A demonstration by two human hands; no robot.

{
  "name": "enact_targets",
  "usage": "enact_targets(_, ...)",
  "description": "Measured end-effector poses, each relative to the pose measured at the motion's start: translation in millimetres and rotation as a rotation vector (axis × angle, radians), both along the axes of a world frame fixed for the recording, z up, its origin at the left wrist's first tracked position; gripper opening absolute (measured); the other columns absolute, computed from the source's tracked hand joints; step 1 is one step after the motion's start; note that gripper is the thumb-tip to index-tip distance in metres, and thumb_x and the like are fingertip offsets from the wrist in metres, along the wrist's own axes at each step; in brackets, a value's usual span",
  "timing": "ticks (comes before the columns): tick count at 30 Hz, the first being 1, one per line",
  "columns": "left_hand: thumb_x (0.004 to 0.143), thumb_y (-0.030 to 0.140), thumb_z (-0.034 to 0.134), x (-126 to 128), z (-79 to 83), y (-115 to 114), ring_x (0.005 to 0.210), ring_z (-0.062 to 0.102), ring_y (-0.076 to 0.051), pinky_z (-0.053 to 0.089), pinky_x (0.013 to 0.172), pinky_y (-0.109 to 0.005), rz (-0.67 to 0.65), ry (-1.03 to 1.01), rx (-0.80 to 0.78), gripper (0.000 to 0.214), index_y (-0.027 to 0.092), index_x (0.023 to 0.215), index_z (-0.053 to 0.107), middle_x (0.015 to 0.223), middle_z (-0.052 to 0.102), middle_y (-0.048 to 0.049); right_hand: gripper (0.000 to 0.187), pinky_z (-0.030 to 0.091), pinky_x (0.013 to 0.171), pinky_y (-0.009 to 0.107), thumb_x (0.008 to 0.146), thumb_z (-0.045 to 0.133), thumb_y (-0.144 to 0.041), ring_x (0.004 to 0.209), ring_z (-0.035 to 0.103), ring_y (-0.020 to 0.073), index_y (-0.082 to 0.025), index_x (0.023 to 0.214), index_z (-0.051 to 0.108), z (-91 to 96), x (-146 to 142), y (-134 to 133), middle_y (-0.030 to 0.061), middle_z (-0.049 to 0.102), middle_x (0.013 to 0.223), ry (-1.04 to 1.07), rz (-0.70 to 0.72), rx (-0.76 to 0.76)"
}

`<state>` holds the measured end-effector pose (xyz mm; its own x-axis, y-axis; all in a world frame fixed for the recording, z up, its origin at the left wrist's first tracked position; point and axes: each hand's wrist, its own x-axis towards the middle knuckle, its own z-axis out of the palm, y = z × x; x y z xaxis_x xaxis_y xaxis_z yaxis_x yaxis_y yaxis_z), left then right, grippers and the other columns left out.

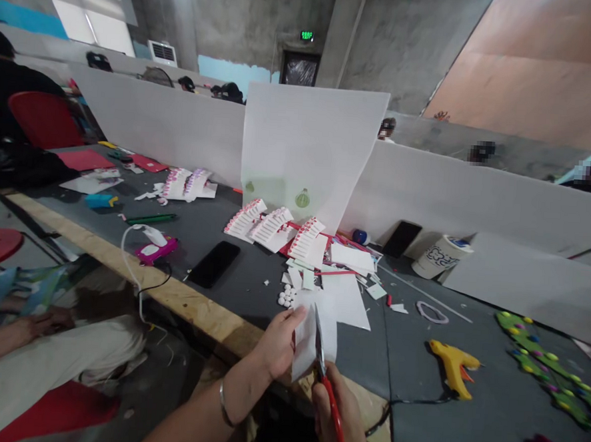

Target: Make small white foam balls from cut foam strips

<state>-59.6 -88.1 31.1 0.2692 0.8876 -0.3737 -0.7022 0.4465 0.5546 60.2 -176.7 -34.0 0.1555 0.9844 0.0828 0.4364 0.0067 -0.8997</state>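
My left hand (276, 343) pinches a small piece of white paper (308, 345) near the table's front edge, fingers closed on its left side. My right hand (337, 407) grips red-handled scissors (327, 376), whose blades rise into the paper from below. A larger white sheet (343, 300) lies on the table just behind the paper. A cluster of small white balls (287, 296) sits left of that sheet.
Stacks of red-and-white cards (275, 228) lie mid-table beside a black phone (213, 263). A yellow glue gun (454, 367), a paper cup (441, 256) and green foam shapes (549, 366) are to the right. White dividers (310, 152) stand behind. Another person's arm (28, 328) is at left.
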Motion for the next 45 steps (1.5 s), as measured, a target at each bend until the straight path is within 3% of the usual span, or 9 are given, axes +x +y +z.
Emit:
enact_targets(6,0.067,0.027,0.082,0.8,-0.9,1.1,0.065,0.066,-0.016,0.051,0.065,-0.025,0.017,-0.027,-0.036,0.026,0.010,0.081,0.068,0.077,0.073,-0.0077,0.057,0.041,0.040,0.024,0.075,0.053,-0.071,0.047,0.051,0.0167,-0.018,0.090,0.065,-2.8,-0.2,1.0,-0.0012,0.050,0.049,0.099,0.025,-0.064)
enact_targets(14,0.067,0.027,0.081,2.7,-7.8,1.4,0.062,0.065,-0.015,0.051,0.063,-0.024,-0.006,0.022,-0.029,0.024,0.009,0.078,0.068,0.071,0.071,-0.0070,0.057,0.047,0.050,0.026,0.078,0.052,-0.067,0.054,0.056,0.0174,-0.016,0.097,0.065,0.4,2.2,3.9,0.0033,0.062,0.063,0.078,0.050,0.012)
enact_targets(20,0.067,0.027,0.081,3.0,-12.5,-2.2,0.060,0.064,-0.014,0.050,0.061,-0.023,0.007,0.022,-0.021,0.024,0.010,0.076,0.068,0.068,0.070,-0.0057,0.058,0.047,0.046,0.025,0.081,0.047,-0.066,0.052,0.056,0.0178,-0.016,0.103,0.064,2.4,0.0,3.9,0.0015,0.060,0.059,0.074,0.061,0.003)
enact_targets(27,0.068,0.030,0.080,2.5,-16.9,-3.9,0.061,0.066,-0.016,0.050,0.061,-0.023,-0.003,0.050,-0.001,0.027,0.008,0.081,0.069,0.066,0.070,-0.0058,0.057,0.052,0.059,0.027,0.082,0.046,-0.066,0.065,0.065,0.0213,-0.016,0.103,0.062,4.7,-0.3,4.8,0.0075,0.070,0.074,0.074,0.084,0.000)
enact_targets(36,0.072,0.029,0.077,4.1,-13.6,-4.0,0.059,0.065,-0.016,0.050,0.059,-0.024,-0.019,0.030,-0.011,0.024,0.009,0.080,0.068,0.067,0.070,-0.0066,0.055,0.047,0.049,0.023,0.081,0.049,-0.066,0.052,0.057,0.0164,-0.016,0.098,0.064,-3.3,-0.9,4.4,0.0027,0.063,0.060,0.056,0.036,0.030)
enact_targets(45,0.068,0.028,0.080,6.5,-18.0,6.0,0.061,0.066,-0.016,0.050,0.064,-0.025,0.000,0.005,-0.017,0.026,0.010,0.082,0.068,0.068,0.071,-0.0062,0.053,0.037,0.036,0.022,0.075,0.053,-0.070,0.041,0.044,0.0126,-0.019,0.086,0.062,-9.1,-0.3,15.9,-0.0030,0.050,0.050,0.188,0.009,-0.101)
